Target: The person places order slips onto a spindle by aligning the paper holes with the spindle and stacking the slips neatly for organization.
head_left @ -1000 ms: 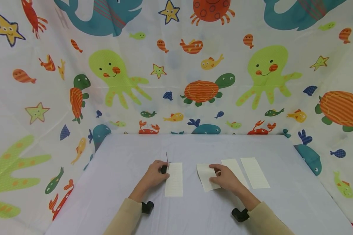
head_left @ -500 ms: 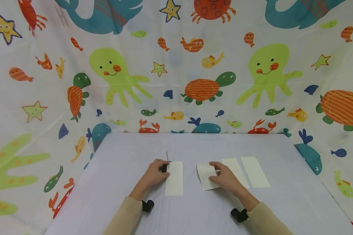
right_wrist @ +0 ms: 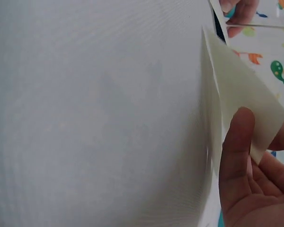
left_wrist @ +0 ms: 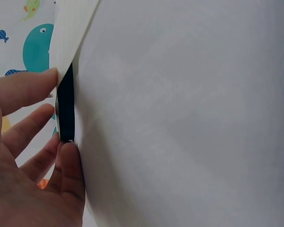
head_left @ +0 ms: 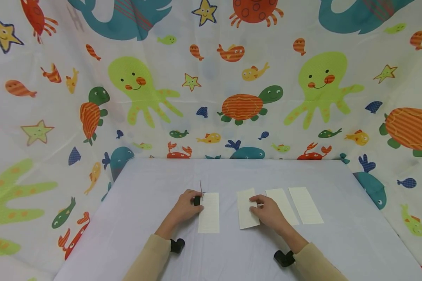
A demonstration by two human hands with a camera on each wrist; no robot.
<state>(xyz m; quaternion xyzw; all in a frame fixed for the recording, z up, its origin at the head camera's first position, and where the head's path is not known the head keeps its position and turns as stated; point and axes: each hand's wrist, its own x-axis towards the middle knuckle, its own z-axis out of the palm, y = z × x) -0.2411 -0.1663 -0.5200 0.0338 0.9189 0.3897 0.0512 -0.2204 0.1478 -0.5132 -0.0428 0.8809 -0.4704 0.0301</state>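
My left hand (head_left: pixel 185 205) is at the left edge of a cream paper strip (head_left: pixel 209 214) lying on the table. Its thumb presses the paper's edge in the left wrist view, while the fingers hold a dark, flat block (left_wrist: pixel 66 106) beneath it. The block's kind is unclear; a thin, upright line rises beside the fingers in the head view. To the right, my right hand (head_left: pixel 268 210) pinches another cream paper strip (head_left: pixel 247 212) by its right side. That strip tilts up off the cloth, with its thumb side visible in the right wrist view.
Two more cream strips lie on the right: one (head_left: pixel 282 203) partly behind my right hand, another (head_left: pixel 306 206) farther right. White cloth (head_left: pixel 161 175) covers the table. A curtain (head_left: pixel 211 89) printed with sea animals hangs behind and at the sides.
The paper strip in my right hand has swung from a curled, folded-looking pose to a flatter, more upright one, its top edge rising. My left hand stays in place.
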